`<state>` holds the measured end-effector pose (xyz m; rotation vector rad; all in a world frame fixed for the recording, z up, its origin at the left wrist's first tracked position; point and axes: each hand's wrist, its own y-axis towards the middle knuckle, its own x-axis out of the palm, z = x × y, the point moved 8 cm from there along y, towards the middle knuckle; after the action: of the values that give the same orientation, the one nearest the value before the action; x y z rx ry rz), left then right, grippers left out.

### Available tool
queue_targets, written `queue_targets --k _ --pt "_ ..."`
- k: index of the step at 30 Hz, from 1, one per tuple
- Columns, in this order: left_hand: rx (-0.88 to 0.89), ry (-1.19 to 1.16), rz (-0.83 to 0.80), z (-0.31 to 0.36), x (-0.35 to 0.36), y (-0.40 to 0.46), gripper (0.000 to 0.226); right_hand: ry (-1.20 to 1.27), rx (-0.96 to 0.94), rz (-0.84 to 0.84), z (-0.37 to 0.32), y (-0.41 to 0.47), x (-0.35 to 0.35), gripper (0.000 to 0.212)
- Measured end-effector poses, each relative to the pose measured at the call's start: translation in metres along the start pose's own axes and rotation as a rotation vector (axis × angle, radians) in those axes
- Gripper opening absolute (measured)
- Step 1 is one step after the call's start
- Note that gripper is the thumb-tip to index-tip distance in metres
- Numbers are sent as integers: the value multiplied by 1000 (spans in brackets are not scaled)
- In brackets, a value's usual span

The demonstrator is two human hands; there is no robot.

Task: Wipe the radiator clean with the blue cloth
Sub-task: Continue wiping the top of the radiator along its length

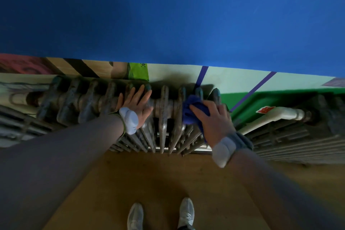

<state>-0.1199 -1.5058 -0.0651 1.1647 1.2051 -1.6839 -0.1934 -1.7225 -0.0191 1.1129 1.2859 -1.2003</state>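
1. Deep blue paint covers the upper wall (168, 15), with a pale green band and purple tape stripes below it; against this wall stands the old, grimy cast-iron ribbed radiator (164, 102), seen from above over a wooden floor (149, 177).

2. At the radiator's right-hand ribs, the right hand (212, 117) grips the bunched blue cloth (192, 110), fingers curled around it and pressing it onto the top of the ribs.

3. On the ribs to the left, the left hand (136, 101) rests flat with fingers spread, apparently bracing; it holds nothing.

4. Wiping looks to be under way at one section only, and the ribs further left appear dark and dirty, so most of the job seems to remain.

5. Risk: the wadded cloth may ride over the rib tops and miss the narrow gaps between them, leaving grime in the channels.

6. Risk: loose folds hanging below the right hand could snag on a rib edge and pull free of the grip.

7. Risk: the bare left palm on soiled metal may pick up dirt and smear it elsewhere.

8. Risk: a long stroke toward the wall could drag dirt onto the pale green paint just behind the ribs.

9. A white pipe (270, 117) joins the radiator at right, near the cloth.
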Motion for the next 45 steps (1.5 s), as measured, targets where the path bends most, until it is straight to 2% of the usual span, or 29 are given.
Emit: queue_targets --k 2,5,8,10,12,15,17,19,21,25,28,32,34,36,38,40,42,45 --pt "-6 -13 10 16 -9 -5 79 0 -72 22 -6 -24 3 77" --pt "82 4 53 57 -16 -10 66 -34 -160 44 -1 -44 10 88" --pt "137 5 60 93 -10 -7 59 4 -237 42 10 -60 12 81" --pt "106 -7 24 98 1 -1 60 30 -265 57 18 -67 13 75" --pt "55 40 -13 95 16 4 63 44 -255 83 30 -69 8 76" --pt "22 123 13 94 25 6 75 74 -205 139 44 -64 -4 83" --pt "15 125 13 92 24 5 74 74 -221 159 40 -55 -9 81" --pt "9 128 12 94 22 4 71 31 -294 153 31 -42 -6 77" --pt "15 139 35 96 22 4 78 8 -332 93 30 -20 -3 73" --pt "22 130 31 94 25 6 88 29 -222 42 49 42 -11 58" --pt "25 127 37 93 26 6 87 44 -133 -6 55 67 -10 56" --pt "17 140 44 92 25 4 86 129 -78 55 56 41 -4 50" --pt "8 148 25 94 24 4 81 231 9 57 64 12 6 46" --pt "-5 155 7 95 24 4 77 288 -21 37 60 -20 15 47" --pt "-15 158 15 95 24 5 81 229 -137 78 49 -45 13 62" --pt "-19 160 18 96 24 6 81 185 -173 51 50 -52 14 67" --pt "-21 156 5 96 24 6 77 196 -151 59 59 -39 10 61" --pt "-2 152 26 95 24 6 84 235 -40 131 78 7 1 52"
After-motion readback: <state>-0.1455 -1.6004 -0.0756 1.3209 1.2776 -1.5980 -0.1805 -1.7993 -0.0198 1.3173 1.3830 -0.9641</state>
